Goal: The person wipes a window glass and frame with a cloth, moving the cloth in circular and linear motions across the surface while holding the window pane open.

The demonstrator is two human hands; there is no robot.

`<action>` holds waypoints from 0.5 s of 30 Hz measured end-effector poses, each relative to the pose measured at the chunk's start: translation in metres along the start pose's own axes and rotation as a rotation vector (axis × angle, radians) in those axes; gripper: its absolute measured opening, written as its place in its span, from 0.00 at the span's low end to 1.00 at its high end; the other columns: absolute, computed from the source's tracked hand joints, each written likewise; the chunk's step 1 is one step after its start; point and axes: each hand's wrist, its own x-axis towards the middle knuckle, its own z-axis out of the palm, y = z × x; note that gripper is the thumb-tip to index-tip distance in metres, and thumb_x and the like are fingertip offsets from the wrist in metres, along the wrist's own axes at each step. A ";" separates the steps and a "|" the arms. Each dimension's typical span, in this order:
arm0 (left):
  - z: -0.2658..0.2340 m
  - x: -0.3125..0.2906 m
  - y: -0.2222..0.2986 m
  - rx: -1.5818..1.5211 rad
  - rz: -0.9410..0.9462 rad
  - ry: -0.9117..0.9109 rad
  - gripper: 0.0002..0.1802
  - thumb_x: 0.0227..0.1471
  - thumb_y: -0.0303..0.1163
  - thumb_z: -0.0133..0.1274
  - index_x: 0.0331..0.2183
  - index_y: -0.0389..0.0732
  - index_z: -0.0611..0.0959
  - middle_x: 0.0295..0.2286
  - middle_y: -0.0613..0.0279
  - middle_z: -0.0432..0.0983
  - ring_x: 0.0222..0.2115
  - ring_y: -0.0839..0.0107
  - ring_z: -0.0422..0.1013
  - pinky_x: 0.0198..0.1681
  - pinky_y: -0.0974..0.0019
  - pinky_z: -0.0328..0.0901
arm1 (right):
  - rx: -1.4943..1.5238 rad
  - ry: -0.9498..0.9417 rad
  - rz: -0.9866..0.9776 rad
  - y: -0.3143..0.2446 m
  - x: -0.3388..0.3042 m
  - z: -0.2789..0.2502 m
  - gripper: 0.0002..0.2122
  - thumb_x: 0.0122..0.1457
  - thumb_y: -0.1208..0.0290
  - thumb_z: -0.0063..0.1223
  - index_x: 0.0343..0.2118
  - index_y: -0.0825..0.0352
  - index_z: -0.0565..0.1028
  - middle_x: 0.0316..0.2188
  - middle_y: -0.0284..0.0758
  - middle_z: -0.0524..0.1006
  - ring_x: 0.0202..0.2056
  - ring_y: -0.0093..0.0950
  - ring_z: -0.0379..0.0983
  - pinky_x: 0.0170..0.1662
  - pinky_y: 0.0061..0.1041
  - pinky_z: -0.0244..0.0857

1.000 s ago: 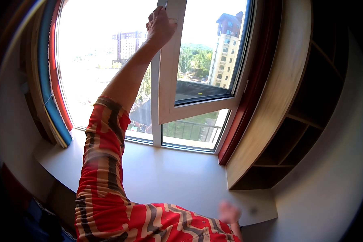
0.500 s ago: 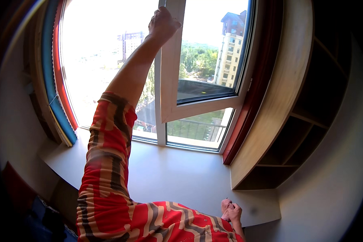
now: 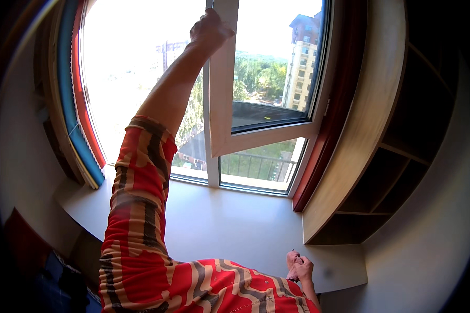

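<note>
My left arm, in a red, tan and dark patterned sleeve, stretches up to the white window sash [image 3: 222, 112]. At the sash's left side my left hand [image 3: 211, 32] is closed on the frame; whether a handle lies under the fingers is hidden. The sash stands ajar, its lower edge slanting away from the fixed frame [image 3: 212, 169]. Low on the right, over the sill, my right hand [image 3: 304, 268] is closed around a small crumpled pinkish cloth [image 3: 292, 259], part of which sticks out beyond the fingers.
A broad white windowsill [image 3: 230, 219] runs below the window. Brown open shelving [image 3: 368, 180] with a pale wooden side stands on the right. A blue curtain or blind edge [image 3: 73, 115] hangs at the left. Buildings [image 3: 301, 62] and trees show outside.
The view has shifted slightly, so the window and shelves sit a little further right. Both hands keep their grips; the sash looks nearly unchanged.
</note>
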 end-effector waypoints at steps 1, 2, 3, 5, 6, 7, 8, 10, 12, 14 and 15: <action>0.001 0.002 -0.001 0.007 0.000 -0.010 0.38 0.46 0.48 0.60 0.50 0.29 0.68 0.45 0.39 0.77 0.47 0.47 0.76 0.53 0.51 0.69 | 0.036 0.026 0.041 0.012 0.000 0.005 0.09 0.52 0.66 0.58 0.34 0.65 0.79 0.28 0.46 0.79 0.31 0.46 0.76 0.34 0.42 0.70; 0.000 0.005 -0.004 0.020 -0.003 -0.019 0.38 0.46 0.48 0.59 0.49 0.29 0.68 0.44 0.39 0.77 0.46 0.47 0.77 0.53 0.51 0.69 | 0.074 0.047 0.077 0.018 0.001 0.008 0.08 0.51 0.69 0.59 0.33 0.66 0.80 0.28 0.47 0.79 0.32 0.47 0.77 0.35 0.42 0.71; -0.002 0.008 -0.007 0.021 0.007 -0.031 0.37 0.47 0.48 0.59 0.49 0.29 0.68 0.43 0.39 0.78 0.46 0.47 0.77 0.53 0.51 0.69 | 0.069 0.043 0.101 0.024 0.000 0.010 0.08 0.49 0.70 0.59 0.32 0.67 0.80 0.29 0.47 0.79 0.32 0.48 0.77 0.36 0.41 0.72; -0.008 0.014 -0.014 0.024 0.026 -0.057 0.37 0.47 0.48 0.58 0.49 0.30 0.69 0.42 0.39 0.80 0.44 0.47 0.78 0.52 0.51 0.69 | 0.061 0.034 0.149 0.014 0.000 0.002 0.07 0.47 0.74 0.59 0.30 0.69 0.80 0.29 0.49 0.80 0.33 0.49 0.77 0.38 0.40 0.72; -0.009 0.014 -0.017 0.018 0.045 -0.054 0.37 0.48 0.49 0.58 0.49 0.30 0.69 0.41 0.39 0.80 0.44 0.48 0.79 0.52 0.51 0.69 | 0.062 0.036 0.140 0.016 0.000 0.004 0.08 0.47 0.74 0.59 0.30 0.69 0.79 0.29 0.49 0.80 0.33 0.49 0.77 0.38 0.40 0.72; -0.009 0.013 -0.019 0.007 0.062 -0.053 0.36 0.48 0.49 0.57 0.49 0.30 0.69 0.40 0.39 0.80 0.43 0.48 0.79 0.52 0.52 0.69 | 0.059 0.040 0.133 0.019 -0.003 0.002 0.08 0.47 0.74 0.59 0.30 0.69 0.79 0.29 0.49 0.80 0.33 0.49 0.77 0.38 0.40 0.72; -0.008 0.012 -0.020 -0.003 0.079 -0.052 0.36 0.48 0.49 0.56 0.49 0.31 0.68 0.40 0.39 0.81 0.43 0.48 0.79 0.51 0.52 0.69 | 0.056 0.043 0.127 0.022 -0.005 0.001 0.08 0.47 0.74 0.59 0.30 0.69 0.79 0.29 0.49 0.80 0.33 0.50 0.77 0.37 0.41 0.72; -0.003 0.008 -0.017 0.054 0.065 -0.016 0.37 0.48 0.50 0.57 0.49 0.31 0.69 0.40 0.39 0.81 0.43 0.49 0.79 0.51 0.52 0.70 | 0.058 0.043 0.143 0.023 -0.007 0.002 0.08 0.47 0.74 0.59 0.30 0.70 0.79 0.29 0.49 0.80 0.33 0.50 0.77 0.37 0.40 0.72; -0.001 0.009 -0.016 0.093 0.040 0.002 0.38 0.46 0.51 0.59 0.50 0.33 0.69 0.40 0.41 0.81 0.42 0.50 0.79 0.50 0.52 0.70 | 0.069 0.042 0.144 0.021 -0.005 0.002 0.08 0.47 0.74 0.59 0.30 0.70 0.79 0.29 0.50 0.80 0.33 0.50 0.77 0.37 0.40 0.72; -0.002 0.014 -0.015 0.107 0.006 -0.002 0.40 0.45 0.51 0.61 0.52 0.34 0.70 0.41 0.44 0.82 0.42 0.52 0.80 0.50 0.53 0.70 | 0.086 0.045 0.136 0.017 -0.001 0.002 0.08 0.47 0.73 0.59 0.30 0.70 0.79 0.29 0.50 0.80 0.33 0.51 0.77 0.38 0.41 0.72; -0.005 0.016 -0.018 0.071 0.044 -0.021 0.40 0.46 0.50 0.61 0.54 0.36 0.70 0.41 0.46 0.82 0.41 0.53 0.80 0.49 0.53 0.71 | 0.091 0.043 0.134 0.017 -0.001 0.003 0.08 0.46 0.74 0.60 0.30 0.70 0.78 0.29 0.50 0.79 0.33 0.50 0.77 0.37 0.40 0.72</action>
